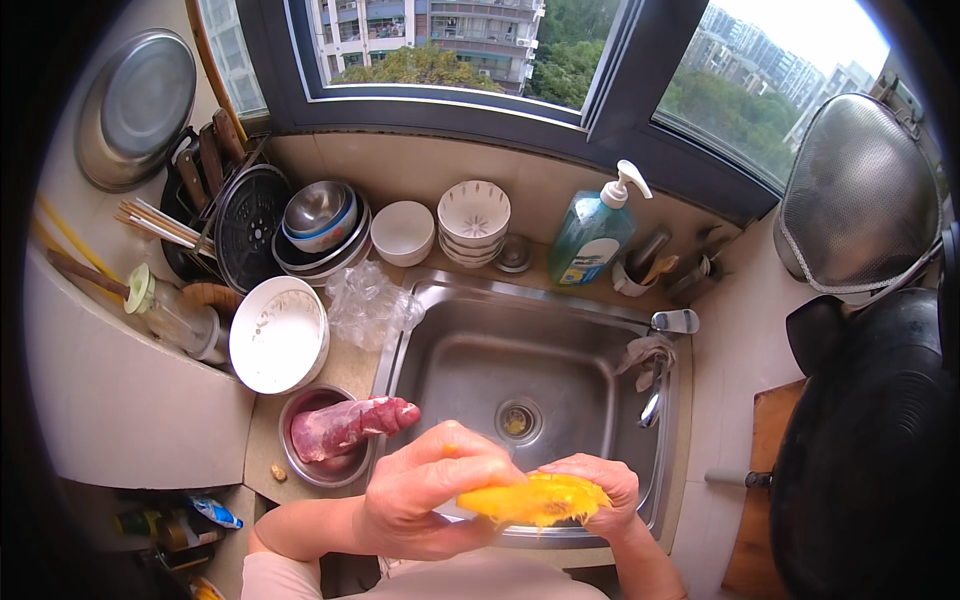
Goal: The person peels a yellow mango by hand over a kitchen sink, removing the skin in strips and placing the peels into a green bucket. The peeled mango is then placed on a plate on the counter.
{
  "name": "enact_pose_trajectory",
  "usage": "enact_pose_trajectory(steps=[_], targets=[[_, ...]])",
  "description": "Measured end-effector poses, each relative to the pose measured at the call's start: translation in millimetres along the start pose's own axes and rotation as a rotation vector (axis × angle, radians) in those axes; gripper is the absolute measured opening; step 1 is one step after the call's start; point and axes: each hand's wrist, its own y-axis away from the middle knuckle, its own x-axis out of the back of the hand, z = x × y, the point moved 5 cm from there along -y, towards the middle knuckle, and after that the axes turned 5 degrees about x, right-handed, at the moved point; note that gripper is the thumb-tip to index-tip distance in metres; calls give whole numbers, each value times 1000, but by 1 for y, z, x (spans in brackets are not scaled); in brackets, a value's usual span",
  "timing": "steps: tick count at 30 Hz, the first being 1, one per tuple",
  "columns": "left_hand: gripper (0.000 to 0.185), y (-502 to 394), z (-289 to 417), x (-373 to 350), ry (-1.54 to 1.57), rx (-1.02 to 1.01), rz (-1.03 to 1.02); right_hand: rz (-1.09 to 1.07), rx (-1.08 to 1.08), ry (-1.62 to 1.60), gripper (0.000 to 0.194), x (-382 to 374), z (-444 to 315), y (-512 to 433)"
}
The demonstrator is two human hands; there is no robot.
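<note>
Both hands hold a fibrous, bright yellow piece of fruit point(547, 501), which looks like the flesh-covered stone of a mango. My left hand point(427, 487) pinches its left end between thumb and fingers, with a fleck of yellow pulp on a knuckle. Around the right end curl the fingers of my right hand point(604, 484). The fruit is above the near edge of a stainless steel sink point(465, 390). Left of the sink, a piece of raw red meat point(345, 427) leans out of a metal bowl point(330, 474), its narrow end reaching over the sink's rim.
A white bowl point(277, 337) and a crumpled clear plastic bag point(371, 307) are on the left counter. Stacked bowls point(472, 225) and a blue-green pump bottle point(589, 236) line the back. The faucet point(652, 397) has a cloth point(646, 356) on it. A black wok point(877, 442) is at right.
</note>
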Motion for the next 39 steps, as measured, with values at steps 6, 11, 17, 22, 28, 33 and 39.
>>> enact_pose_trajectory(steps=[6, 11, 17, 22, 28, 33, 39], targets=[[27, 24, -70, -13, 346, 453, 168, 121, -384, -290, 24, -14, 33, 27], [27, 36, -92, -20, 497, 581, 196, 178, -578, -341, 26, -18, 51, 43], [28, 41, -97, -23, 499, 608, 227, 228, -664, -477, 31, -23, 65, 50], [29, 47, -101, -25, 473, 578, 220, 255, -655, -584, 35, -26, 68, 47], [31, 42, -89, -24, 218, 341, 89, 256, -633, -556, 37, -25, 75, 47], [38, 35, -70, -21, 49, 169, 20, 234, -308, -263, 40, -11, 58, 28], [46, 37, -62, -19, -14, 67, 57, 161, 106, 246, 38, 2, 24, 6]])
